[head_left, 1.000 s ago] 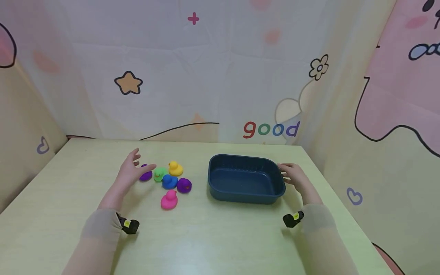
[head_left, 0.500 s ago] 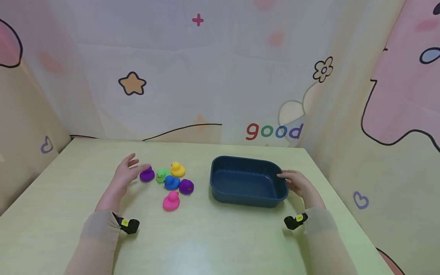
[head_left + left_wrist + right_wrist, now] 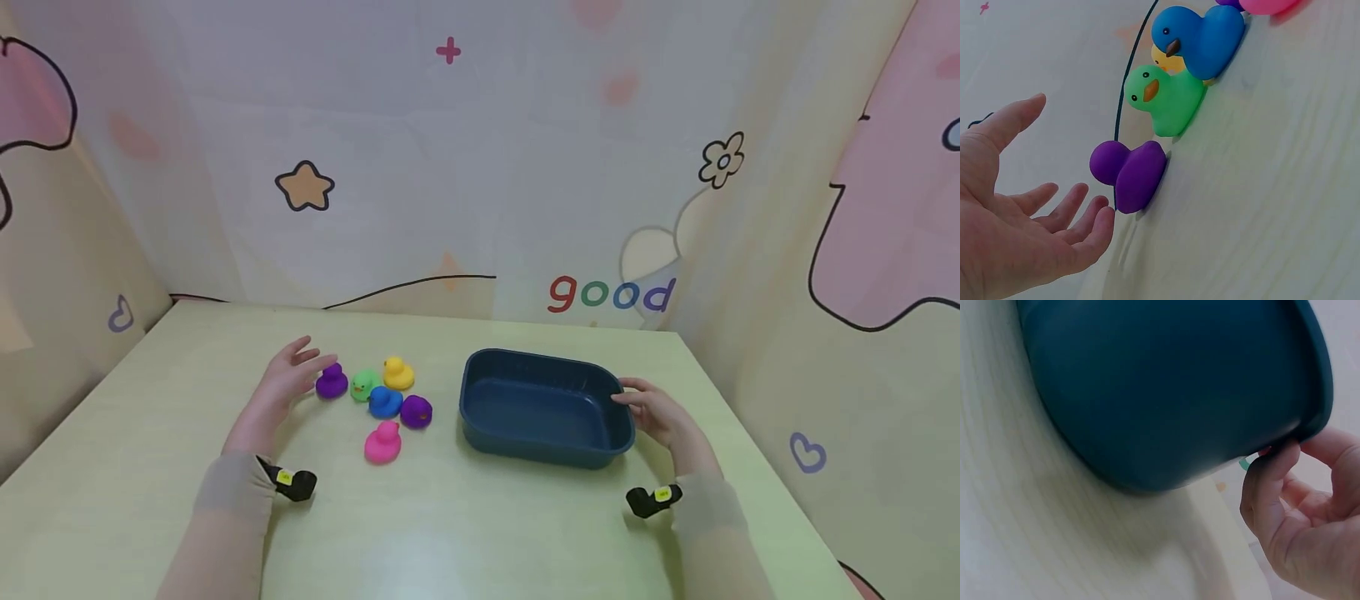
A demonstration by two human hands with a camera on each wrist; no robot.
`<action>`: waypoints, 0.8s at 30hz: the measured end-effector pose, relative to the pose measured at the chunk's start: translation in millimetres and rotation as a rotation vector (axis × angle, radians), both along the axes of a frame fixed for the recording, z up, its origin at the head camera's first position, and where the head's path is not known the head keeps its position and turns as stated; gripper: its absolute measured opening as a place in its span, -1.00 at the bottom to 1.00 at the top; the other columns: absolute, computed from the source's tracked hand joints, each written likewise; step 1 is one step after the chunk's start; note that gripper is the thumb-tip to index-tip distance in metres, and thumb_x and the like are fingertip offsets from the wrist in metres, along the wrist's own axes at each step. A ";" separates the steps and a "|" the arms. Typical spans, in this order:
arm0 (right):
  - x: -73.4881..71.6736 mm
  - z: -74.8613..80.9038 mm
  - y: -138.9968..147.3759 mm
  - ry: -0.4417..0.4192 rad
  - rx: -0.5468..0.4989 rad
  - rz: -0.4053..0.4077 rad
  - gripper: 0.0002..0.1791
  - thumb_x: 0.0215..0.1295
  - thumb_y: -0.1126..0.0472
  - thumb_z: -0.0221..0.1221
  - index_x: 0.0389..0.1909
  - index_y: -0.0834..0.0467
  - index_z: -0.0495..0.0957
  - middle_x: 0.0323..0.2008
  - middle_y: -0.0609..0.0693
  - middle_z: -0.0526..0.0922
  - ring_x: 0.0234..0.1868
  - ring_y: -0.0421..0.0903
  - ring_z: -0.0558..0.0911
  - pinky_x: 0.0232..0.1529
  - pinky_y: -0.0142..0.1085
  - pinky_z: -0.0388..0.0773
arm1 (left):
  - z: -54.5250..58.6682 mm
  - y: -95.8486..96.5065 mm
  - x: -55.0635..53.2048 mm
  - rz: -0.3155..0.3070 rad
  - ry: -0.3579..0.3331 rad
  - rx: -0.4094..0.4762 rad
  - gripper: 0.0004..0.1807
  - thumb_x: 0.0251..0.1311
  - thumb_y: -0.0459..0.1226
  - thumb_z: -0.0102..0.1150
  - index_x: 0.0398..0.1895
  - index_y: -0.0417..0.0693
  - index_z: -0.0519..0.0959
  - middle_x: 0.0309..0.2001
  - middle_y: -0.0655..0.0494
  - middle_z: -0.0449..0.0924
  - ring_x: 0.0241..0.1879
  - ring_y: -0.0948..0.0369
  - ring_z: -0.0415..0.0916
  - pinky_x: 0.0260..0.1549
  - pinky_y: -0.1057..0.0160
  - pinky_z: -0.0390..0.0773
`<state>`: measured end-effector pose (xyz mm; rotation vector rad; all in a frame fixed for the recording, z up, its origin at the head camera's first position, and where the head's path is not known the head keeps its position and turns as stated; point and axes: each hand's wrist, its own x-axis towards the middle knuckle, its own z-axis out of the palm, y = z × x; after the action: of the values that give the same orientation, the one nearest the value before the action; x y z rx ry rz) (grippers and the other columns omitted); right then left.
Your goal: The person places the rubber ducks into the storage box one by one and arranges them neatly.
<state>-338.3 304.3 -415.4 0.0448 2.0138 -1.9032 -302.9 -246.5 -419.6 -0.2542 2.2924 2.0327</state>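
My left hand (image 3: pixel 288 381), fingers spread and relaxed, is beside a purple rubber duck (image 3: pixel 332 382) at the left of the group. In the left wrist view the fingertips come very close to that duck (image 3: pixel 1135 178); contact cannot be told. To its right sit a green duck (image 3: pixel 365 385), a yellow duck (image 3: pixel 399 374), a blue duck (image 3: pixel 386 402), a second purple duck (image 3: pixel 416 412) and a pink duck (image 3: pixel 382 443). My right hand (image 3: pixel 663 414) pinches the right rim of a dark blue rectangular basin (image 3: pixel 547 454). Some right fingers are hidden behind its wall.
The pale wooden table (image 3: pixel 450 533) bears everything. A printed cloth backdrop (image 3: pixel 420 167) hangs behind it, with more cloth at both sides. Small black cameras (image 3: pixel 296 485) are strapped at both wrists.
My right hand has gone from the basin's outer side to gripping its rim, and the basin has shifted slightly toward me. My left hand has lowered a little beside the purple duck.
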 end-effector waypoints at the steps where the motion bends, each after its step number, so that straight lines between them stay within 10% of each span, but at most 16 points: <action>1: 1.6 -1.1 -0.5 0.004 -0.003 0.000 -0.59 0.40 0.32 0.08 0.21 0.17 0.25 -0.34 -0.24 0.66 -0.39 -0.36 0.64 -0.22 -0.48 0.60 | -0.5 0.9 0.4 -0.001 -0.003 0.004 -0.03 0.35 -0.11 0.13 0.57 -0.11 -0.29 0.54 -0.25 -0.12 0.49 -0.15 0.00 0.43 -0.09 0.13; 24: 18.4 -9.3 -18.9 -0.015 -0.120 0.017 -0.78 0.41 0.35 0.02 -0.03 0.00 0.37 -0.57 -0.22 0.60 -0.66 -0.38 0.50 -0.49 -0.57 0.52 | -24.8 3.7 -9.3 0.061 -0.035 -0.064 -0.17 0.25 -0.23 0.25 0.51 -0.20 0.08 0.50 -0.22 0.07 0.49 -0.12 -0.01 0.47 -0.09 0.00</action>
<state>-320.0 285.4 -424.7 0.0101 1.8810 -2.0028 -312.2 -242.8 -444.5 -0.3648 2.3594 1.9679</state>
